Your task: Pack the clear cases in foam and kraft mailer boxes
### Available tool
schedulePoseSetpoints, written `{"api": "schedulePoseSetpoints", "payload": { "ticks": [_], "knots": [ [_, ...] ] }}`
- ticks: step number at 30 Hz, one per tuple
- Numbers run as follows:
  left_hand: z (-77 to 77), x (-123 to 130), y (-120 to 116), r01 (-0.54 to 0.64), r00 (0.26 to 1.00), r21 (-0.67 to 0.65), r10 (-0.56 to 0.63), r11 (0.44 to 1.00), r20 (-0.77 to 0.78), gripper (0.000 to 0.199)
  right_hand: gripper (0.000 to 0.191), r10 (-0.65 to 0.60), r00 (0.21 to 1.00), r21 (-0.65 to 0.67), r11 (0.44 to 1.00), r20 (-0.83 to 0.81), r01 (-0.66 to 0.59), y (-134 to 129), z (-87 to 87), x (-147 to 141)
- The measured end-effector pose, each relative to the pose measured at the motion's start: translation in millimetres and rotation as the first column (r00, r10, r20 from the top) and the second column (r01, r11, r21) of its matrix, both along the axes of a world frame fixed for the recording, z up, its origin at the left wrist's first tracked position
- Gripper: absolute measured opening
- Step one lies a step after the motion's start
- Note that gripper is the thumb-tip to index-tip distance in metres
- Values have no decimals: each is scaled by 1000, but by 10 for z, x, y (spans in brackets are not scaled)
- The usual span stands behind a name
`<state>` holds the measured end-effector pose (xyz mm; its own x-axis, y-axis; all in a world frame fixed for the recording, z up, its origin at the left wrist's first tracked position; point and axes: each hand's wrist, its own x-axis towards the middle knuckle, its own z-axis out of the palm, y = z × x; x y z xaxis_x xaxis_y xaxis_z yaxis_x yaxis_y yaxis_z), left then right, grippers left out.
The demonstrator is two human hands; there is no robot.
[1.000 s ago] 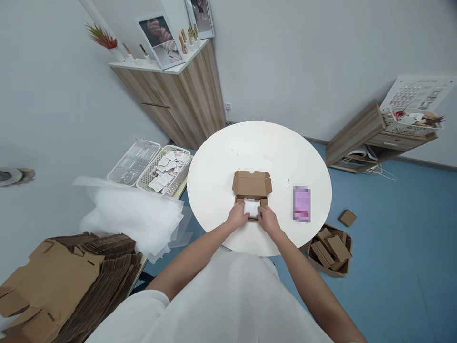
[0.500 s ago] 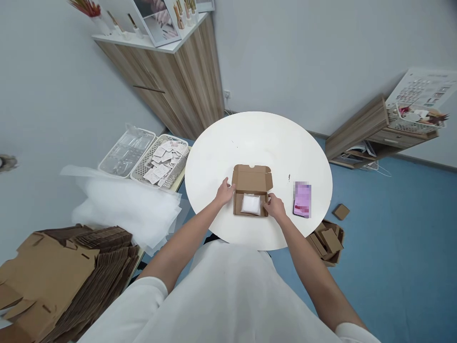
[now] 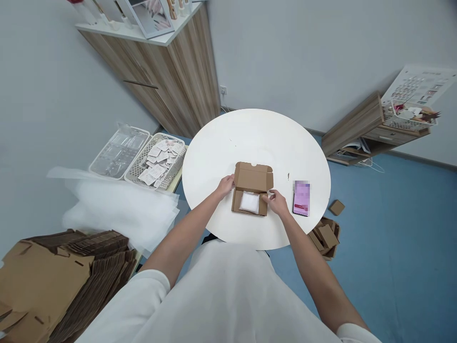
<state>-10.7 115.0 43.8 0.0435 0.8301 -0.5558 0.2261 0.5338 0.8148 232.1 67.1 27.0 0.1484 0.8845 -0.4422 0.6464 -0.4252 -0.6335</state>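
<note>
Two hands steady an open cardboard box [image 3: 253, 178] on a white table [image 3: 264, 136], a white packet [image 3: 249, 202] inside; left hand [image 3: 225, 186] narrowly curled at its left side; right hand [image 3: 277, 202] pinching its right edge

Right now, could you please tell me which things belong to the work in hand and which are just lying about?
In use:
open cardboard box, between left hand and right hand
white packet inside

Seemingly just lying about:
phone
framed picture
poster
</note>
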Motion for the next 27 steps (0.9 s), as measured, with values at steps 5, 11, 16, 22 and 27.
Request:
{"api": "schedulePoseSetpoints", "payload": {
  "ticks": [5,11,16,22,27],
  "knots": [
    [21,22,122,-9,999,-24,10,1000,32,54,55,-148,892,-88,989,-426,122,341,129,104],
    [51,34,102,-86,979,-57,95,995,183,68,52,-141,706,-138,989,-694,61,423,297,74],
    [84,-6,-64,-90,943,2,84,996,321,71,46,12,694,9,1000,-720,-8,204,346,53],
    [126,-95,-321,0,956,46,-14,999,294,77,62,54,735,80,997,-676,0,-69,263,53],
    [173,-203,-451,112,977,3,-110,994,185,77,49,55,796,33,998,-603,-44,-196,257,151]
  ]
}}
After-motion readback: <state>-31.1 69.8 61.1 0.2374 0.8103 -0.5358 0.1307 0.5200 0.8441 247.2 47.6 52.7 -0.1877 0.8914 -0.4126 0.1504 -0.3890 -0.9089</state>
